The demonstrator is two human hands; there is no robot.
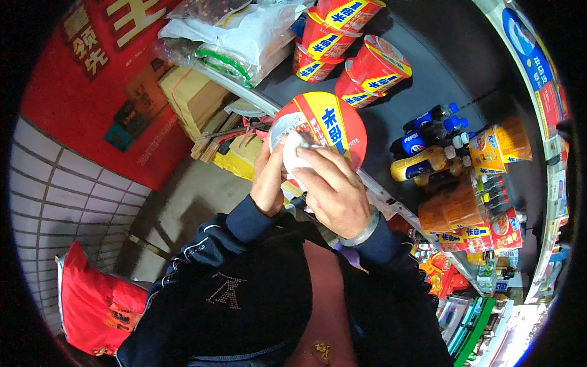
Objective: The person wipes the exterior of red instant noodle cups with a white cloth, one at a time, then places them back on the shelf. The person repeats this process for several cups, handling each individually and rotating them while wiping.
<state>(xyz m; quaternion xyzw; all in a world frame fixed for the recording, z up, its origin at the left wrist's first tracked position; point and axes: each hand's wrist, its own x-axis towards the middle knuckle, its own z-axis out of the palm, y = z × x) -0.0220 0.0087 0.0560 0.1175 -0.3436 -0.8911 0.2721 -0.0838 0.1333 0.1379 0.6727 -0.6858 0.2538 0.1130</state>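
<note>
A red and yellow instant noodle tub (pixel 351 133) is tilted so its printed lid faces up at me, just ahead of my chest. My left hand (pixel 267 179) grips the tub by its near left side. Pressed against the lid and rim is a wad of white cloth or tissue (pixel 294 153), held under the fingers of my right hand (pixel 334 188). Part of the lid and the near wall are hidden behind both hands. Beyond it, similar tubs stand stacked on a dark shelf (pixel 426 59): one stack (pixel 316 48) and a shorter one (pixel 372 73).
Several drink bottles (pixel 419 163) and more noodle tubs (pixel 451 208) stand along the shelf to the right. White plastic bags (pixel 243 36) lie at the shelf's left end. Cardboard (pixel 192 101) is piled below them. A red bag (pixel 101 303) rests by the tiled wall (pixel 69 183).
</note>
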